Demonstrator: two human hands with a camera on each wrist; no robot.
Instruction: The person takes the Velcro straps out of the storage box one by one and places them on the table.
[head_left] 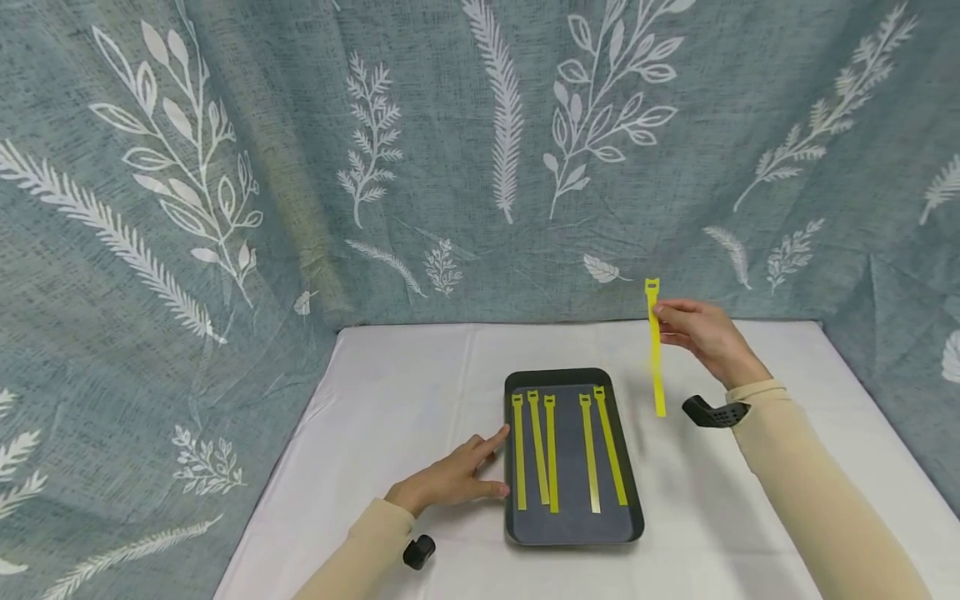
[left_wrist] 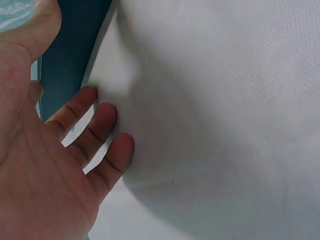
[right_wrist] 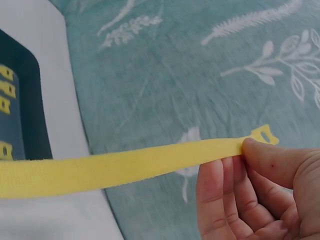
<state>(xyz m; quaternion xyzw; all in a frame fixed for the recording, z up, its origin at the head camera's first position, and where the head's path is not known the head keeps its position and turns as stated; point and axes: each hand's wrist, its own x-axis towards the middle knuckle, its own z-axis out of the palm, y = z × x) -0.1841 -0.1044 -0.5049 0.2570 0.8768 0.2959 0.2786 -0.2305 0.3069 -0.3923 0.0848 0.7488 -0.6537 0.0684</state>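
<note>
- In front of you, one dark grey, rectangular, round-cornered tray (head_left: 570, 475) holds five flat yellow slotted-head straps (head_left: 552, 454): three left, two right.
- Your right hand (head_left: 705, 333) pinches a sixth yellow strap (head_left: 656, 367), raised right of the tray.
- Your left hand (head_left: 453, 475), fingers extended, grips nothing, fingertips at the tray's left rim.

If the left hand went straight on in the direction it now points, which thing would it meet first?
The left hand would most likely meet the dark tray first, at its left wall. The hand looks at or very near that wall; whether it touches is hard to tell.
</note>
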